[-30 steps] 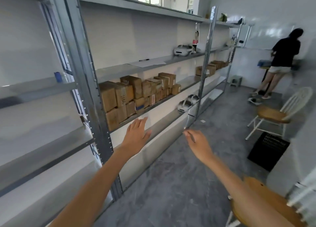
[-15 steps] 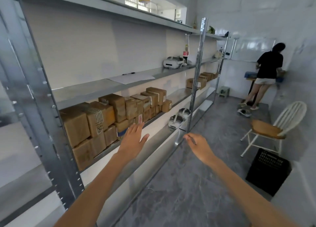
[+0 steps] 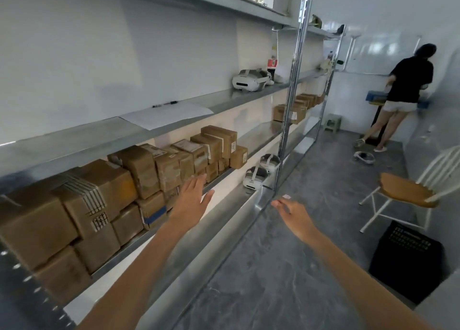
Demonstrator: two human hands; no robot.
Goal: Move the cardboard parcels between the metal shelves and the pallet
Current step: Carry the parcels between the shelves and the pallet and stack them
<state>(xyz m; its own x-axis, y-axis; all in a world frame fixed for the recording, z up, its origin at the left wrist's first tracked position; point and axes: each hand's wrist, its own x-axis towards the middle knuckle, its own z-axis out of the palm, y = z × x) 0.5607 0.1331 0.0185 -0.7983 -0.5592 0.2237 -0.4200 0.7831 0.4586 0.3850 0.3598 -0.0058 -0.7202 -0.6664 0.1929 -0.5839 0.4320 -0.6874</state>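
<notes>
Left hand (image 3: 190, 200) was raised in front of the middle tier of the metal shelves (image 3: 224, 98), palm toward the rack, fingers straight and close together, thumb spread; it held nothing. Contact with any box could not be confirmed; it appeared just short of them. Right hand (image 3: 295, 215) was stretched out over the grey floor (image 3: 273, 280), near the front lip of the lowest tier, fingers loosely extended and also holding nothing. The cardboard parcels (image 3: 139, 170) sat on the middle tier in a long row, stacked two high in places, larger boxes at the near left end and smaller ones toward the far end, several with labels and tape. A second group of parcels (image 3: 296, 108) lay on the same tier beyond the upright post (image 3: 291, 105). On the tier above were a sheet of paper (image 3: 166, 114), a pen (image 3: 165, 103) just behind it, and a white headset (image 3: 249, 80). Two more white headsets (image 3: 258, 178) stood on the lowest tier, just left of the post. To the right were a white chair with a wooden seat (image 3: 408, 190) and, near it, a black crate (image 3: 408, 260) on the floor. A person in a black top (image 3: 408, 85) stood at the far wall, back to camera; a small green stool (image 3: 332, 122) stood at the far end of the rack.
</notes>
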